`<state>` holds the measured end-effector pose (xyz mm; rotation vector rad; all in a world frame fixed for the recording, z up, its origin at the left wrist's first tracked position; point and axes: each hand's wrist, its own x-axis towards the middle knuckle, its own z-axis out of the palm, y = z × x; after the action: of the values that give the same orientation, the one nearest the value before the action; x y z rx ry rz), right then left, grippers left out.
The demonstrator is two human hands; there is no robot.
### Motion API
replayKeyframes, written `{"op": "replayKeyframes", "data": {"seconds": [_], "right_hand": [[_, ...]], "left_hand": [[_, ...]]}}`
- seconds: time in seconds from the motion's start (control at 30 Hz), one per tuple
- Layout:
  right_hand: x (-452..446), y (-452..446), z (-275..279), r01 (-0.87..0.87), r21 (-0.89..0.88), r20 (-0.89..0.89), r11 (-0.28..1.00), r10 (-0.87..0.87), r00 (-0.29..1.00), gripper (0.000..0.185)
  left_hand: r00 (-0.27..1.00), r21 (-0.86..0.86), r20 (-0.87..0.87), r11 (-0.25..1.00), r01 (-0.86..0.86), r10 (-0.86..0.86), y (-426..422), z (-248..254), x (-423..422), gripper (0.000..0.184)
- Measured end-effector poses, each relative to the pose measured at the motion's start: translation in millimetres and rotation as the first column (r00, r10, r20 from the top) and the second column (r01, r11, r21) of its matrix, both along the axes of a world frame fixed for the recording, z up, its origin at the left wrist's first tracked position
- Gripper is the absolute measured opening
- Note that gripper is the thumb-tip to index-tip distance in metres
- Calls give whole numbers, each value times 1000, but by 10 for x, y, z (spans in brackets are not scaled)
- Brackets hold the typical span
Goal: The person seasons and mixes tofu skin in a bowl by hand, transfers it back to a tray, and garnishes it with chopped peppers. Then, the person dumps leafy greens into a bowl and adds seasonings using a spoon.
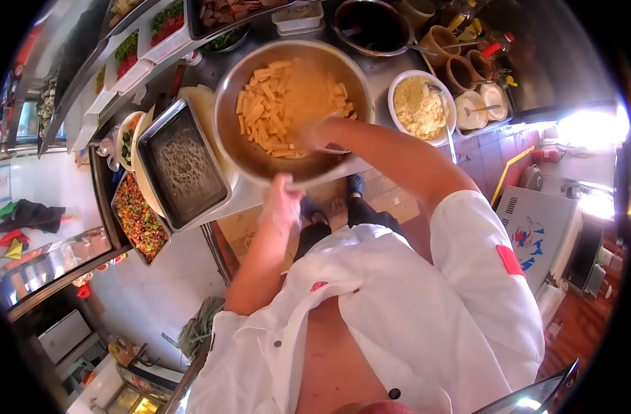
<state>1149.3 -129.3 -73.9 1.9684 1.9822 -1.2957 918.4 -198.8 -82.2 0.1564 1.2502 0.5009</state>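
Strips [260,124] lying cut; tan mass [308,90] sitting unevenly, blending prob. unfinished; R hand [319,134] showing blurred in bowl [226,114], L hand [282,200] touching rim; can't tell either grip.

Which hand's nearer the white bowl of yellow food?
Right. The right hand is in or over the steel bowl, left of the white bowl; the left hand is at the steel bowl's near rim, farther away.

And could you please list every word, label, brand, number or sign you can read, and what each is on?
No text can be read.
Red and blue markings on the white, box-shaped appliance: too blurred to read.
Rectangular red patch on the white cloth sleeve: no legible lettering.
Wide, round silver metal bowl: no lettering visible.
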Motion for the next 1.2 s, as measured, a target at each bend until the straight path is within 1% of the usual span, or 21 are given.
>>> {"op": "replayKeyframes", "data": {"seconds": [0.07,0.1,0.17,0.23,0.27,0.3,0.33,0.4,0.47,0.53,0.57,0.67,0.73,0.8,0.9,1.0,1.03,1.07,1.13,1.17,1.2], "right_hand": [[119,-34,5,-154,89,208,984,133,969,26],[178,-81,-11,-232,115,315,966,186,931,26],[88,-194,-798,-553,68,377,830,492,785,25],[-47,-239,-491,-594,-138,250,793,608,753,27],[-92,-208,-285,-505,-173,210,846,533,820,28],[-105,-162,-152,-408,-210,181,889,445,877,30],[-85,-73,-40,-396,-256,192,882,448,873,28],[-43,110,182,-370,-347,216,862,457,863,27],[214,77,385,-121,-59,123,991,128,984,24],[364,14,-112,-118,398,155,910,59,986,22],[321,-26,29,-126,267,189,955,77,979,22],[82,-92,-265,-464,38,340,885,425,839,29],[-168,-193,133,-415,-60,129,908,419,899,32],[-256,-196,98,-505,28,117,863,499,859,29],[-371,-24,-224,-544,242,57,804,547,835,27],[-604,551,-496,-807,265,252,528,770,586,26],[-607,797,-387,-813,210,324,543,746,581,27],[-613,1039,-266,-817,152,397,556,723,565,29],[-567,1284,135,-722,113,502,683,588,635,30],[-490,1381,585,-678,50,556,733,544,629,30],[-259,1415,439,-617,31,549,787,502,668,32]], "left_hand": [[997,86,36,994,-72,69,-377,110,-175,27],[996,74,36,994,-79,77,-466,123,-198,28],[998,26,33,998,-56,55,-497,181,-236,25],[997,-19,82,1000,-12,14,-195,46,-74,20],[1000,-40,8,999,2,-1,-28,-78,64,23],[997,67,-71,998,6,-1,117,-88,221,27],[998,110,-43,993,44,-40,234,145,360,26],[1000,137,8,990,-23,22,298,115,449,23],[999,75,32,997,-17,15,12,89,177,21],[997,88,14,993,-74,73,-277,181,2,18],[999,83,24,996,-37,35,-313,-13,-81,18],[999,32,39,999,16,-17,-183,-336,-138,18],[993,0,121,1000,9,-9,49,-553,-1,19],[991,121,123,992,39,-54,232,-560,96,20],[989,70,111,994,86,-94,312,-498,126,20],[995,72,65,995,73,-78,306,-351,132,19],[998,75,-1,996,57,-57,308,-354,138,19],[998,70,14,996,54,-55,333,-402,139,20],[998,39,38,999,39,-40,264,-487,65,22],[996,39,84,999,36,-39,253,-464,34,24],[997,37,75,999,7,-10,242,-471,12,25]]}}
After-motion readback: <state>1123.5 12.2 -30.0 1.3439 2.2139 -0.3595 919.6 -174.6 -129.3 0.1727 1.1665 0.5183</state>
